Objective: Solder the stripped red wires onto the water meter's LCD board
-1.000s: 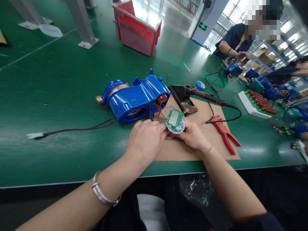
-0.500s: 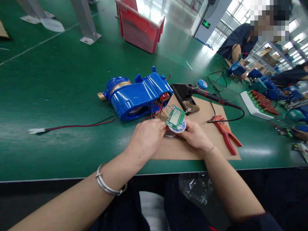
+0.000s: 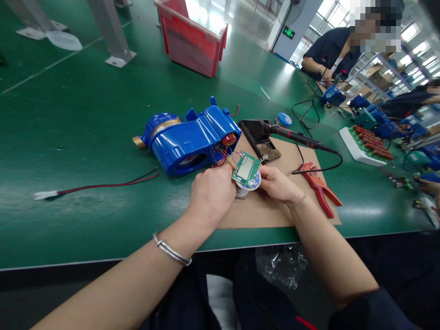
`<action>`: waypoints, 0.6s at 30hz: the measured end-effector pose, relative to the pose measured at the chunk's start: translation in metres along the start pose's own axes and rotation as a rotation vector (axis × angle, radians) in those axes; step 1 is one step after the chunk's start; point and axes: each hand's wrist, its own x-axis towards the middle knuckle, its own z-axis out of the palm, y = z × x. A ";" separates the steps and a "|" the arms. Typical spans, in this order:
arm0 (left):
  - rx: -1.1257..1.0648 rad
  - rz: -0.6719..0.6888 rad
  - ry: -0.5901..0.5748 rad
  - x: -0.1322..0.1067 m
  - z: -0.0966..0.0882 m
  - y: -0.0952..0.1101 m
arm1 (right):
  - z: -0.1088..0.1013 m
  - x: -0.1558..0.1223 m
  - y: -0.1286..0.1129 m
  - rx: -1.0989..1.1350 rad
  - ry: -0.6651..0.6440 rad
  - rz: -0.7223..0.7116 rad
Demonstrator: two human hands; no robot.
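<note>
A green circuit board [image 3: 246, 168] with a grey display lies tilted over a round white spool-like piece with a blue label [image 3: 253, 181]. My right hand [image 3: 277, 183] pinches the board at its right edge, fingertips partly hidden beneath. On the left, my left hand [image 3: 215, 190] is closed against the board's edge and the thin coloured wires [image 3: 231, 158]; what its fingers grip is hidden. Those wires run from the board into a blue meter housing [image 3: 195, 137] with a brass fitting, which lies on its side just beyond my left hand.
A soldering iron [image 3: 292, 134] rests in its black stand [image 3: 252, 133], right of the housing. Red-handled cutters [image 3: 319, 188] lie on the cardboard sheet [image 3: 282, 215]. A red-black cable [image 3: 103, 187] is at left, a red bin [image 3: 192, 43] behind. A co-worker [image 3: 330, 50] sits far right.
My left hand has turned and its wrist has shifted right, with the bracelet higher up. The board stays in my right hand. The whole view has slid slightly left.
</note>
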 end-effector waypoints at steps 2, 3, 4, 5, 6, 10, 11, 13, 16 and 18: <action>0.011 -0.008 -0.013 0.001 0.000 0.000 | -0.002 0.003 -0.001 -0.021 -0.002 -0.004; 0.015 -0.012 -0.018 0.001 -0.001 -0.001 | -0.003 0.003 -0.002 -0.041 0.006 -0.008; 0.019 -0.015 -0.023 0.001 -0.001 -0.001 | -0.003 0.003 -0.002 -0.065 0.019 -0.012; 0.022 -0.018 -0.027 0.002 -0.001 -0.002 | -0.003 0.003 -0.003 -0.090 0.036 -0.016; 0.025 -0.021 -0.031 0.002 -0.002 -0.004 | -0.003 0.002 -0.003 -0.113 0.055 -0.020; 0.040 -0.025 -0.048 0.004 -0.001 -0.007 | -0.001 0.002 -0.003 -0.164 0.110 -0.038; 0.044 -0.025 -0.052 0.004 -0.001 -0.008 | 0.000 0.003 -0.002 -0.163 0.116 -0.043; 0.054 -0.030 -0.057 0.004 -0.001 -0.007 | 0.002 0.006 -0.002 -0.146 0.114 -0.051; 0.071 -0.049 -0.058 0.004 -0.002 -0.006 | 0.001 0.012 -0.002 -0.096 0.080 -0.047; 0.080 -0.064 -0.056 0.006 -0.003 -0.004 | 0.001 0.017 -0.001 -0.054 0.057 -0.040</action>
